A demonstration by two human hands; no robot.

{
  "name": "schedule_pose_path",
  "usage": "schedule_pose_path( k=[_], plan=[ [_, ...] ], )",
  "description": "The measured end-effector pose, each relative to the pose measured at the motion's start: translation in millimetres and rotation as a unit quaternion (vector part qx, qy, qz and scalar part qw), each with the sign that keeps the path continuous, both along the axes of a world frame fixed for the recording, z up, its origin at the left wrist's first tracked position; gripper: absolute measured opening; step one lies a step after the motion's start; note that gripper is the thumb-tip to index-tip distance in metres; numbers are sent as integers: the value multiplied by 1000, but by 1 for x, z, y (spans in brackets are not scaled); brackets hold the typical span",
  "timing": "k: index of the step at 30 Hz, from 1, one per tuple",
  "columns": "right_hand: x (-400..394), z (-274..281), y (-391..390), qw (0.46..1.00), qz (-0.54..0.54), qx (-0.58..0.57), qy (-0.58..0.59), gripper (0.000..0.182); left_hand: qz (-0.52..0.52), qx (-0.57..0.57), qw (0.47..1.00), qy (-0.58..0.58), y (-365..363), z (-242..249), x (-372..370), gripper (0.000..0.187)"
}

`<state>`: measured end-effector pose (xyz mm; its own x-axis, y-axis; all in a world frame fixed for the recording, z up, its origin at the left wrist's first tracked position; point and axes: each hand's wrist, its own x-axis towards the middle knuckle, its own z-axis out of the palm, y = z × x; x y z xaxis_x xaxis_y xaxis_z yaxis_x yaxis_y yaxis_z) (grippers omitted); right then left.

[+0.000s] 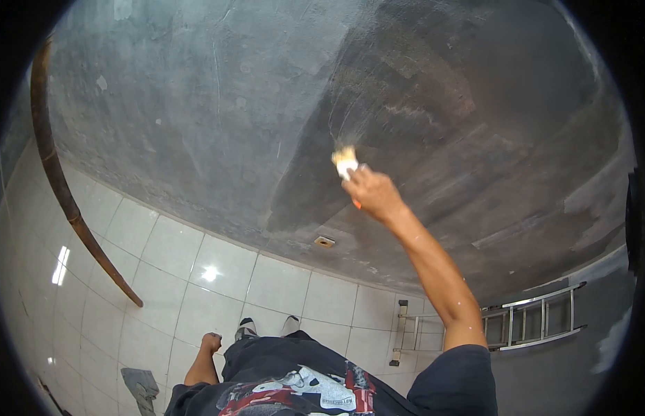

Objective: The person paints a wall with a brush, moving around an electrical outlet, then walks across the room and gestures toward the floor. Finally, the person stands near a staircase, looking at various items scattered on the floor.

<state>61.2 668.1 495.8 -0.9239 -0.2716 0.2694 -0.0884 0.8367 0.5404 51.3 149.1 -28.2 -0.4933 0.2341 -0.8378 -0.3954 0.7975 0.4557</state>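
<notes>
My right hand [372, 193] is raised against the wall with its fingers wrapped round a paintbrush [346, 163]. The brush has pale yellow bristles, a white section below them and a bit of orange at the handle end. Its bristles meet the dark grey wall [419, 125], near the border between a darker area and a lighter grey area. Thin pale streaks run over the wall around the bristles. Low beside my body, my left hand [211, 341] is curled closed; whatever it may hold is hidden.
A small wall socket box [324, 241] sits low on the wall. To the right lies an aluminium ladder [541, 320]. A long brown pole [56, 166] stands at the left on the white tiled floor [218, 267]. A grey flat piece [139, 385] is at lower left.
</notes>
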Motion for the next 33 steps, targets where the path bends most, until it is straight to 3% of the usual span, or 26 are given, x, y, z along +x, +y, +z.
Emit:
schedule_pose_path(
  k=[1,3,5,7,9,10,12,13,15,17,20,23,26,28,29,30,31,33],
  plan=[
    [5,-10,-1,999,3,-31,-40,17,12,19,1000,15,4,-1,-3,26],
    [8,17,-12,999,14,-36,14,15,32,42,998,27,16,-2,-1,26],
    [17,63,-18,988,-20,-5,153,19,73,71,994,46,15,-4,-3,26],
    [21,98,-6,961,-36,47,271,27,41,49,997,41,13,-14,-8,26],
    [22,112,5,943,-67,26,326,33,2,23,999,34,14,-12,-13,27],
    [22,106,6,938,-76,62,331,28,-6,22,999,35,15,-9,-15,27],
    [24,44,19,963,-127,-35,235,25,18,41,999,14,21,-4,-16,27],
    [33,25,15,991,-62,52,111,19,12,41,999,17,22,-2,-15,27],
    [46,-18,15,998,-34,-50,-19,19,44,63,997,12,27,2,-15,27],
    [52,-3,1,997,-33,-62,27,23,50,72,996,13,30,8,-17,27],
    [53,62,6,982,-39,10,186,27,51,54,997,15,24,15,-11,27],
    [46,114,20,945,-31,52,322,29,-30,4,1000,8,10,4,-13,29],
    [28,91,24,935,-45,56,346,27,-36,3,999,10,7,7,-14,29],
    [15,15,32,964,-48,-16,260,26,-13,29,999,7,12,16,-13,29],
    [20,-13,19,992,-37,23,118,16,-13,29,999,7,12,17,-10,29],
    [21,-42,15,997,38,-7,67,10,1,38,999,9,13,17,-9,29],
    [27,-61,9,998,-7,-51,-25,10,17,48,999,13,16,17,-10,29],
    [28,-55,6,995,-20,-83,-48,9,34,55,998,23,18,22,-12,29]
  ],
)
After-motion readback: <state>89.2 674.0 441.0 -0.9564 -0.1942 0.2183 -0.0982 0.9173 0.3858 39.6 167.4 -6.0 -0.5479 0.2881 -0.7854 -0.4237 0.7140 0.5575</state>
